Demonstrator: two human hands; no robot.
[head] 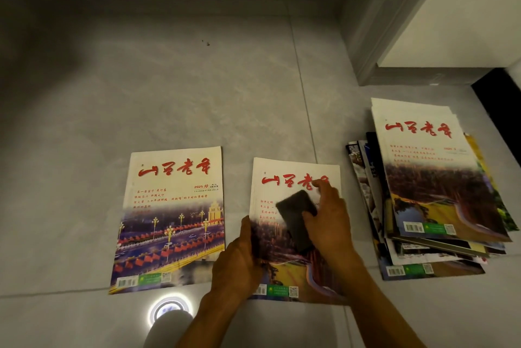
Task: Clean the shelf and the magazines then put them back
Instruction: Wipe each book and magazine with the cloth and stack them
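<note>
Your left hand [239, 259] grips the left edge of the middle magazine [284, 268]. Your right hand [328, 219] presses a dark cloth pad [296, 215] onto its cover, fingers curled round the pad. Two single magazines lie flat on the grey tile floor [169, 80]; the second one [172, 218] is just left. Both run long axis away from you, titles at the far end. One uneven stack [434, 184] sits right; its count is unclear.
</note>
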